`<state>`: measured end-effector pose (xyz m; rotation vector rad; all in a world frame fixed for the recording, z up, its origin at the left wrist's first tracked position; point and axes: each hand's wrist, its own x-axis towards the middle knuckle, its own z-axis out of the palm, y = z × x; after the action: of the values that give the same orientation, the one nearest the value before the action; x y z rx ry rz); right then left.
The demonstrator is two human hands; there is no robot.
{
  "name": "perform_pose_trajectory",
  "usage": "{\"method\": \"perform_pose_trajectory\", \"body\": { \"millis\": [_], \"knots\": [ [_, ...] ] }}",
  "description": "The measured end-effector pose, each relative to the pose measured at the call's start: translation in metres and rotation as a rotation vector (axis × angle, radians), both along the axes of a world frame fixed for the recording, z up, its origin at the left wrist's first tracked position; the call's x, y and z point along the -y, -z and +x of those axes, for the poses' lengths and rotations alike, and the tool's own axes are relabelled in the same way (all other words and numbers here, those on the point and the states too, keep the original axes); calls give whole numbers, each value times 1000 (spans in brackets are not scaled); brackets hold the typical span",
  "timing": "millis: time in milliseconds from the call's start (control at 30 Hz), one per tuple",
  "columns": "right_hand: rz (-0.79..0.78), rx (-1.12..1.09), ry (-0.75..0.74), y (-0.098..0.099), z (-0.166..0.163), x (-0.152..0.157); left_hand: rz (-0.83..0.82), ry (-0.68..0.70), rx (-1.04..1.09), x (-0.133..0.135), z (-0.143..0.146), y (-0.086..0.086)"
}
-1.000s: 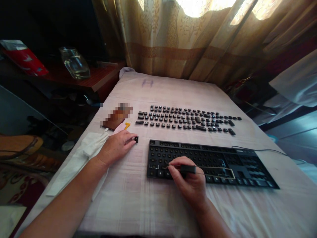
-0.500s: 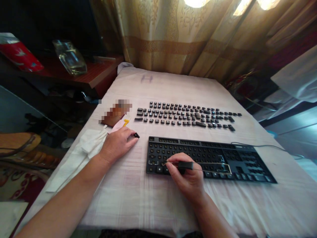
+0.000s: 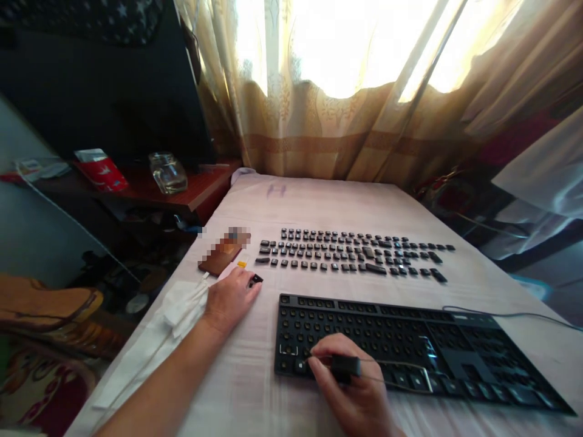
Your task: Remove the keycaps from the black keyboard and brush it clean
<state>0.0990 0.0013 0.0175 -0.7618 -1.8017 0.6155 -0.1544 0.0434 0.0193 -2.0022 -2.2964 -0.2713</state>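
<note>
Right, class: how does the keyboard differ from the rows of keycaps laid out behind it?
The keyboard is one frame with a cable; the keycaps are many loose pieces. The keyboard lies nearer the person, under the right hand; the keycaps lie farther back, in rows. Both are black and rest on the pale cloth.

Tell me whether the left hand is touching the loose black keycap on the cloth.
Touching. The head view shows the left hand with its fingertips closed on the keycap, no gap showing between them.
</note>
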Motion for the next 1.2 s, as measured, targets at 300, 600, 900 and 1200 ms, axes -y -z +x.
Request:
{"method": "perform_pose_trajectory", "body": {
  "millis": [300, 600, 900, 1200],
  "knots": [
    [19, -1, 4, 1, 2, 0, -49, -37, -73, -10, 8, -7],
    [12, 8, -8, 0, 2, 1, -85, -53, -85, -4, 9, -14],
    [3, 12, -2, -3, 3, 0, -84, -11, -6, 10, -2, -12],
    [-2, 16, 5, -3, 3, 1, -124, -42, -5, 9, -10, -14]
  ]
}}
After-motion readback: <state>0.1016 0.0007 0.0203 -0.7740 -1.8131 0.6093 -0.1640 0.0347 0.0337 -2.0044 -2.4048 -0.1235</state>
